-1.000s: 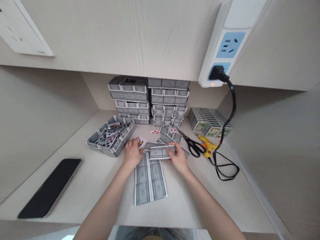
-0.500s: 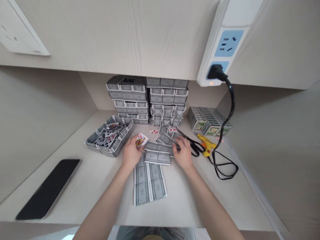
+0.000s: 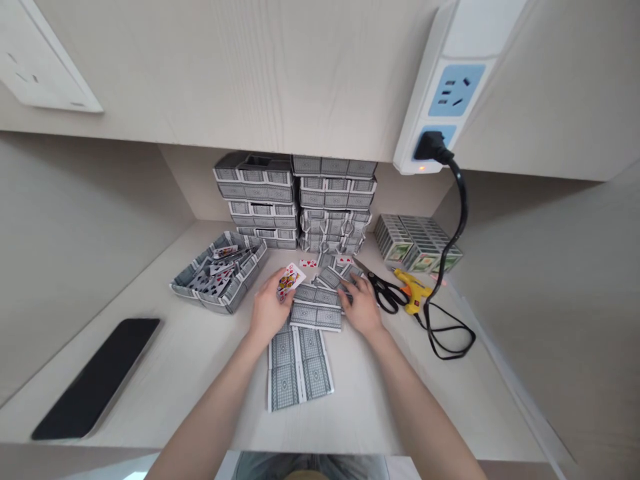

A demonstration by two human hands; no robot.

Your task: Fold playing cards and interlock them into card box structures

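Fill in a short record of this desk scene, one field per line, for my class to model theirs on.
Left hand: pinching a face card
Right hand: resting on patterned card strips
Open tray: loose cards inside
Tools: black-handled scissors beside a yellow glue gun
Back: two stacks of card-covered boxes
Power strip: black plug inserted

card strip [image 3: 316,317] laid down, right hand [image 3: 361,303] empty
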